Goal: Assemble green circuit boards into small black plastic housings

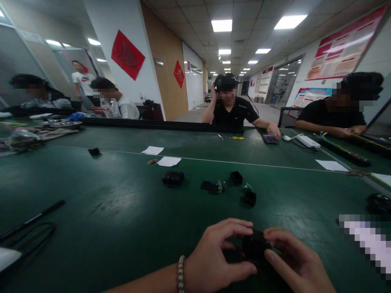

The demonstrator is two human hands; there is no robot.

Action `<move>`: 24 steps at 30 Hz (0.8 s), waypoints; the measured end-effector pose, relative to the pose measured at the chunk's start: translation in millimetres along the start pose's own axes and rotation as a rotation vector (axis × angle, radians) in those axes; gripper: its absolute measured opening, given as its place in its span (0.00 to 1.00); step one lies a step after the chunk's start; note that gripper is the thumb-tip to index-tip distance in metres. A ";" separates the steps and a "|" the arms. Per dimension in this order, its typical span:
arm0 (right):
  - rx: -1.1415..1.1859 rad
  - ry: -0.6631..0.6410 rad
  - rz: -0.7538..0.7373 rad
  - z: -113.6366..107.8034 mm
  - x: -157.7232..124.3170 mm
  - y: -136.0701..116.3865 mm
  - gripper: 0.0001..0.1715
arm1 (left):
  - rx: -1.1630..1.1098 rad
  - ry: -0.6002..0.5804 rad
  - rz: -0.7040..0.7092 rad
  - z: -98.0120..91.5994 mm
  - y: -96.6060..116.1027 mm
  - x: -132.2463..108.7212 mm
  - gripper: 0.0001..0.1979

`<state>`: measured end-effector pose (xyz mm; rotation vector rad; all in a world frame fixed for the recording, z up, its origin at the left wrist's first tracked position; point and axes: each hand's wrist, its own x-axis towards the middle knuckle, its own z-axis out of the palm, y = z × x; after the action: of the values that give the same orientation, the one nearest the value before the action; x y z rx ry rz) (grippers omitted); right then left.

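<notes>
A small black plastic case is held low above the green table, between my two hands. My left hand, with a beaded bracelet at the wrist, curls around its left side, fingers at the top and thumb below. My right hand grips the right side between thumb and fingers. Beyond them lie an open black housing with a small green circuit board by it, an open black box, and black parts beside another board. Farther left sits a pair of black cases.
Paper sheets lie mid-table near a round hole. A black cable is at left, a small black piece farther back. A white power strip and long black strips lie at right. Several people sit around.
</notes>
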<state>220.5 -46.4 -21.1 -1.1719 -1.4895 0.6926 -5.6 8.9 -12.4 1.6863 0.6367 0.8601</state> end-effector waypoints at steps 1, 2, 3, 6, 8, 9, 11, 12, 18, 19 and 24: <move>0.002 0.004 -0.011 0.2 0.2 -0.1 0.07 | -0.018 -0.003 -0.003 0.4 -0.9 -0.3 0.29; 0.001 0.006 -0.027 0.4 0.4 -0.3 0.07 | -0.036 -0.002 -0.005 0.9 -1.5 -0.4 0.28; -0.003 0.006 -0.042 0.7 0.4 -0.7 0.07 | -0.048 0.001 -0.006 1.3 -1.7 -0.4 0.28; -0.026 -0.011 -0.087 1.1 0.0 -2.1 0.08 | -0.058 0.005 -0.004 2.2 -0.2 0.3 0.25; -0.060 -0.018 -0.121 0.7 -0.7 -2.6 0.09 | -0.043 -0.001 -0.002 2.4 2.1 1.0 0.25; -0.091 -0.017 -0.145 0.5 -1.1 -2.6 0.09 | -0.029 -0.009 -0.001 2.3 3.2 1.4 0.24; -0.168 -0.011 -0.202 0.3 -1.6 -2.1 0.09 | 0.003 -0.031 0.003 2.1 5.2 1.9 0.23; -0.204 -0.008 -0.228 0.4 -1.5 -1.6 0.09 | 0.021 -0.038 0.005 1.9 5.8 2.1 0.22; -0.290 -0.021 -0.357 3.1 2.2 -2.3 0.16 | 0.100 -0.033 0.006 1.3 5.1 3.0 0.14; -0.300 -0.028 -0.378 3.3 3.0 -3.5 0.17 | 0.111 -0.026 0.001 1.4 5.0 3.0 0.17; -0.316 -0.052 -0.425 1.4 5.5 -8.9 0.19 | 0.126 -0.012 -0.035 2.9 6.4 2.8 0.22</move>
<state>216.7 -44.2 -11.5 -1.0208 -1.8642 0.2040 -1.7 7.7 -6.1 1.7869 0.7229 0.7984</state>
